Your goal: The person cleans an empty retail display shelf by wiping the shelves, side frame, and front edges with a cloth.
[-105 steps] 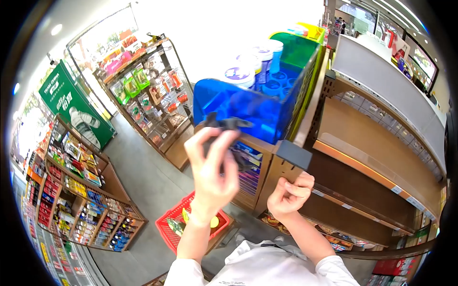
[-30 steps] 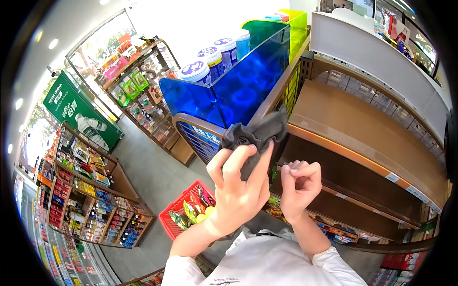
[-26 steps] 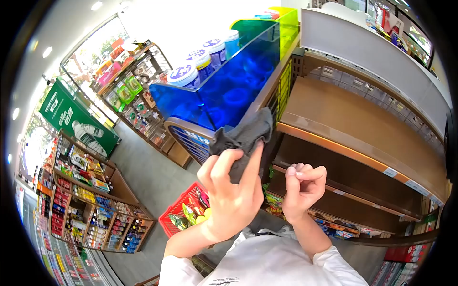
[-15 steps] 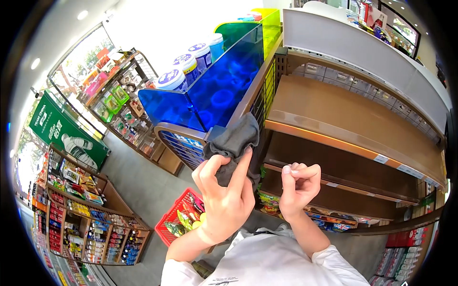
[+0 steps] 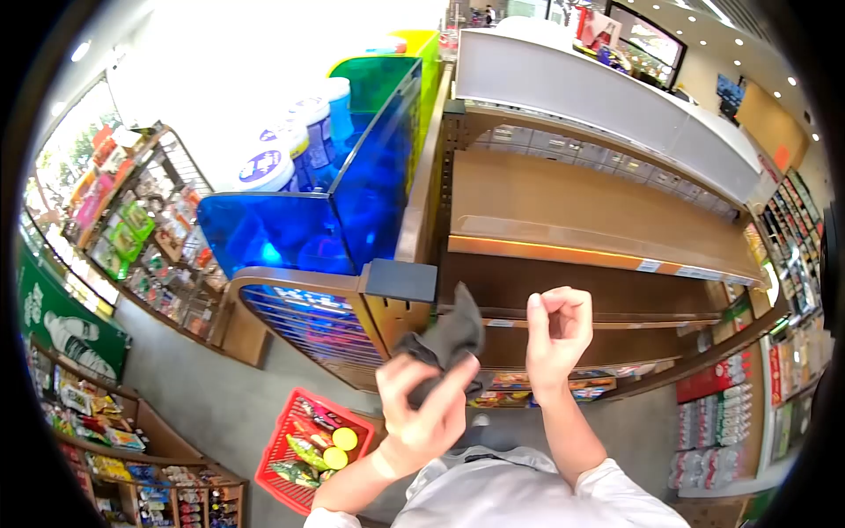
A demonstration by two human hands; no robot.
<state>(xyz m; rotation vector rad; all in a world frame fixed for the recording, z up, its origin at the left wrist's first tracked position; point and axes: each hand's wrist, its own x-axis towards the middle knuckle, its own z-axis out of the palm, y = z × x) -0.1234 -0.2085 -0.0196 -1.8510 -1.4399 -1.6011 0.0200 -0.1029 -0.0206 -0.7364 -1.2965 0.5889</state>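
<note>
My left hand [image 5: 424,409] grips a crumpled dark grey cloth [image 5: 458,334], which hangs blurred between the fingers and points upward at its tip. Just above it is the dark corner cap [image 5: 400,280] of the shelf's end frame, not touched by the cloth as far as I can see. My right hand [image 5: 562,339] is raised in front of the brown shelves [image 5: 581,202], with thumb and fingers curled together. Whether anything small is pinched there is hidden.
A blue see-through bin [image 5: 264,233] with white tubs [image 5: 266,169] tops the end rack. A red basket [image 5: 280,440] of packets and yellow-lidded items stands on the floor at lower left. Stocked shelves [image 5: 167,475] lie further left, and bottle packs [image 5: 704,422] at right.
The view has turned right. My left hand has drawn the cloth off the corner cap, down toward my body, uncovering the cap. My right hand keeps its curled shape.
</note>
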